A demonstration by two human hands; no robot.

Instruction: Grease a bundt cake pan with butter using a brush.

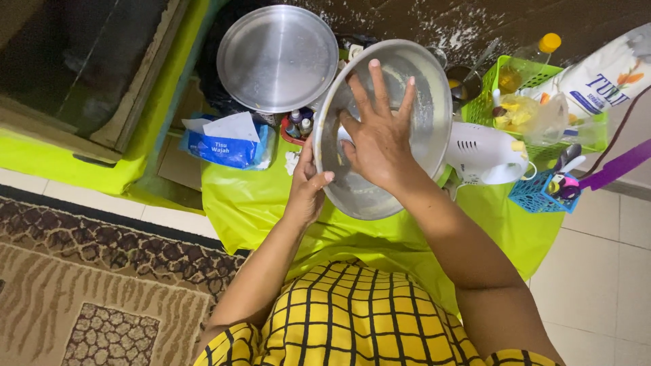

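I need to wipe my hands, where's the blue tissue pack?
The blue tissue pack lies left of the steel bowl, just below the round metal tray, on the green plastic sheet.

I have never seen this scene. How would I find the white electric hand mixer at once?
Start at the big steel bowl that the left hand grips by its rim while the right hand presses inside. The hand mixer lies just right of it on the lime-green plastic sheet. It is the only smooth white appliance body there, below the green basket.

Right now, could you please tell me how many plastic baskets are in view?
2: a green basket at upper right behind the white hand mixer, and a small blue basket just right of it. Others may be hidden.
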